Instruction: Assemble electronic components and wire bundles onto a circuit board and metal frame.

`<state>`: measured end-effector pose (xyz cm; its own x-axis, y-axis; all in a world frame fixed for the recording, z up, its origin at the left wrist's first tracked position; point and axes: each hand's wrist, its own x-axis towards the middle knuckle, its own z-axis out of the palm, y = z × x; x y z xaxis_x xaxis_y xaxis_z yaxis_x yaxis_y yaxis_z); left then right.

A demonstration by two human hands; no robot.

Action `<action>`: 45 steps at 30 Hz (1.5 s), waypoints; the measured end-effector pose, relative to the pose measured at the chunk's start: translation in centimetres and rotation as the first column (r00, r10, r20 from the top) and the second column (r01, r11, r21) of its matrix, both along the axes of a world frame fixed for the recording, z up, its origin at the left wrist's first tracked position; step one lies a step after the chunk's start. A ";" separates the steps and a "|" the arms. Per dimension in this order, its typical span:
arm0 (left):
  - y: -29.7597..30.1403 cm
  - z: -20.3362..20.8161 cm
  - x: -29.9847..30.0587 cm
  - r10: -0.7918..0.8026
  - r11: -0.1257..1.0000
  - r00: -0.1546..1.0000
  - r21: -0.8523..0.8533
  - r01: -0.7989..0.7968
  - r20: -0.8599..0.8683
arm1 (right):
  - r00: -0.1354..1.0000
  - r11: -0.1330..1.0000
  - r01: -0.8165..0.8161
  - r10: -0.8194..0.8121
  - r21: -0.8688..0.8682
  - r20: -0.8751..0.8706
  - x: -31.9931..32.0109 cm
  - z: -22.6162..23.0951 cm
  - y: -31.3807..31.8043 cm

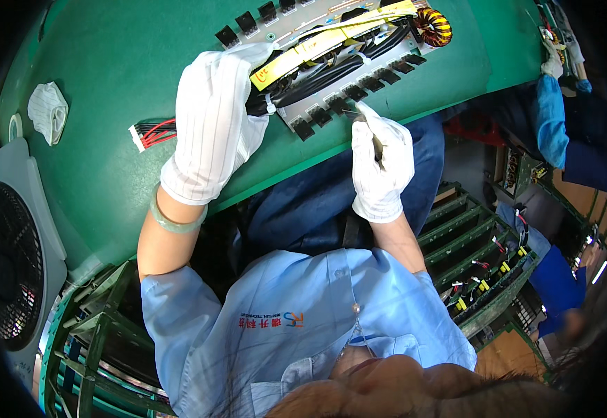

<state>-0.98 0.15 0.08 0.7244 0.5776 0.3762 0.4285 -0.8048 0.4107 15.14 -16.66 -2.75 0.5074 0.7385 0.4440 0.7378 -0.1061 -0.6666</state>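
A green tabletop [129, 70] fills the upper part of the frame, with a grey fan [8, 265] at the left edge, a crumpled white cloth [48, 113] at upper left and a green slatted rack [456, 226] at lower right. At upper centre lies a circuit board [296, 108], slanting up to the right, bearing a yellow strip [331, 43], a black cable bundle [331, 78] and, at its far right end, a wound ring coil [434, 28]. The white-gloved left hand [213, 125] rests against the board's left end; its fingers are partly hidden, so I cannot tell how tightly they close. Red and black wires [157, 132] emerge beside it. The gloved right hand [381, 164] pinches a thin piece [351, 111] between thumb and fingertip, close to black components [337, 104] along the board's lower edge.
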 end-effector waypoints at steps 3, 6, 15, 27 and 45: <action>-0.1 0.0 0.1 0.017 1.000 1.000 -0.020 -0.017 -0.011 | 0.997 0.999 -0.047 0.046 0.013 0.067 -0.1 -0.3 -0.1; 0.0 0.1 0.2 0.003 1.000 1.000 -0.018 -0.003 0.022 | 0.992 0.996 -0.079 0.074 0.038 0.105 0.1 -0.3 -0.1; 0.1 0.0 0.1 -0.006 1.000 1.000 -0.019 0.007 0.027 | 0.999 0.999 0.023 -0.024 0.030 0.032 0.6 -0.2 -0.3; -0.1 -0.2 -0.1 0.035 0.998 0.999 -0.058 -0.037 -0.034 | 0.995 0.993 -0.102 0.101 -0.067 -0.011 0.6 0.9 -1.3; 0.1 -0.3 0.2 -0.008 0.996 1.000 -0.085 0.005 -0.025 | 0.972 0.956 -0.186 0.145 -0.226 -0.186 0.8 2.7 -2.6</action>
